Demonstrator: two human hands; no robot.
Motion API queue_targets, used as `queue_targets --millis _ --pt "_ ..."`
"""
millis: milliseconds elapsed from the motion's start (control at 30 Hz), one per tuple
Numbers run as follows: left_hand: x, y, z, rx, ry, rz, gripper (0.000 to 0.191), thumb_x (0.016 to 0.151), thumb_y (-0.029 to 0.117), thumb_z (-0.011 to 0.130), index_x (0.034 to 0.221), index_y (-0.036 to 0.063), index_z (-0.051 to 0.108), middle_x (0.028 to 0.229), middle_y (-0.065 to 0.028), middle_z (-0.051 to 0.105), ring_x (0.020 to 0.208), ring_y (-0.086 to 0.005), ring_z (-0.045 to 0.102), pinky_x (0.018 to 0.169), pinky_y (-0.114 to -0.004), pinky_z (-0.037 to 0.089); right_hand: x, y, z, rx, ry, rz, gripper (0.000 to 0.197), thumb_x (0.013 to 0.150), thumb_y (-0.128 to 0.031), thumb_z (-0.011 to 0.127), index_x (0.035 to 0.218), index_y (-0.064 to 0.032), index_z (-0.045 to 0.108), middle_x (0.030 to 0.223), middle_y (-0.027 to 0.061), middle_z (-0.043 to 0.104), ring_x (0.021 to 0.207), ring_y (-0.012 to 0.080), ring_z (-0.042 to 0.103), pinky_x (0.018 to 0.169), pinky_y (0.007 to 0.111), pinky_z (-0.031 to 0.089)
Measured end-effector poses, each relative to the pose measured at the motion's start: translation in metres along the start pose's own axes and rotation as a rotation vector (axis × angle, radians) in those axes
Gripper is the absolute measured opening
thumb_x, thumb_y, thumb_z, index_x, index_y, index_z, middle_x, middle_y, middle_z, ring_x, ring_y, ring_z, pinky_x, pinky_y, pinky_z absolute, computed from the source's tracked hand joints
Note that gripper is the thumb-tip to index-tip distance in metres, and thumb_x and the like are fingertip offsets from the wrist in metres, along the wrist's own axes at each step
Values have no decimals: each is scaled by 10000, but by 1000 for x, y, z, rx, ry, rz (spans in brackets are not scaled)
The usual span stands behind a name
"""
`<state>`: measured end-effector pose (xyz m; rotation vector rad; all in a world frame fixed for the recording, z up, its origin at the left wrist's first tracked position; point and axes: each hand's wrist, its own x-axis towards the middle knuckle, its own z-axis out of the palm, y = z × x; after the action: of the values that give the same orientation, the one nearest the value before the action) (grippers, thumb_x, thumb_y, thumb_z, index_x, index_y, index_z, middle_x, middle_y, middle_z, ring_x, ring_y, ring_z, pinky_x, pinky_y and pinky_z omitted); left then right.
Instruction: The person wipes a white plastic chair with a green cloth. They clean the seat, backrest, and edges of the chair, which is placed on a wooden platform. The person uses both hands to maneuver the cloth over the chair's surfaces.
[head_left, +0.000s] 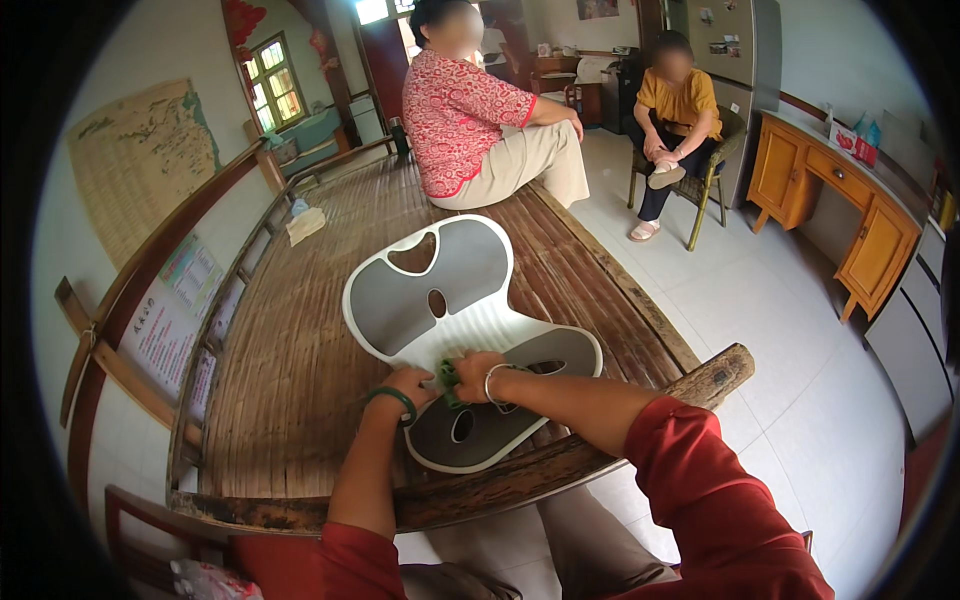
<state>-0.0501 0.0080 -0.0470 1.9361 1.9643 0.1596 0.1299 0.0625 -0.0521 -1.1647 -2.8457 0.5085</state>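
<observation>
A white plastic seat shell with grey pads (472, 330) lies on a slatted bamboo bed platform (262, 420). My right hand (474, 376), a light bangle on its wrist, presses a green cloth (449, 382) against the shell's ribbed white middle. My left hand (411, 388), with a dark green bangle, rests at the shell's near left edge, fingers on its rim. The shell has several cut-out holes. Part of the cloth is hidden under my right fingers.
One person in a patterned red shirt (465, 120) sits on the platform's far right edge. Another person in a yellow top (679, 105) sits on a chair beyond. A pale cloth (306, 226) lies at the far left. A rough wooden beam end (712, 375) juts out at right.
</observation>
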Motion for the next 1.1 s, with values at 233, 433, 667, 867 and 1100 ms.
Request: queue_targets --millis 233,433,667,867,1100 --pt "9 -21 8 -15 73 137 336 757 307 683 949 31 676 860 -189 652 834 -275 631 753 -358 479 1 0 4 4 39 -7 454 739 -364 595 1100 -91 571 1102 192 575 1008 346 576 863 421 463" --pt "6 -16 -12 -57 87 -388 454 723 405 669 982 32 673 1048 -194 630 978 -354 598 861 -397 469 -4 -5 -3 4 59 3 409 738 -324 585 1050 -64 625 1104 190 596 1016 323 588 876 396 468" --pt "9 -29 -5 -150 289 -368 493 703 354 677 1058 15 637 1107 -228 601 1038 -363 573 883 -413 459 4 5 -1 47 79 -62 396 725 -310 588 1009 -35 620 1045 205 614 988 333 592 855 393 474" --pt "10 -22 3 -501 164 -429 573 720 313 693 1167 -20 563 1143 -226 588 1063 -340 569 897 -395 443 6 7 3 135 93 -23 371 709 -263 577 965 3 617 977 227 628 948 362 597 850 406 467" --pt "25 -65 33 -511 195 -358 573 694 299 724 1157 -2 572 1121 -207 602 1046 -340 569 907 -382 442 1 2 20 236 90 -49 455 713 -262 559 1102 -30 602 1052 237 606 1011 360 573 902 410 447"
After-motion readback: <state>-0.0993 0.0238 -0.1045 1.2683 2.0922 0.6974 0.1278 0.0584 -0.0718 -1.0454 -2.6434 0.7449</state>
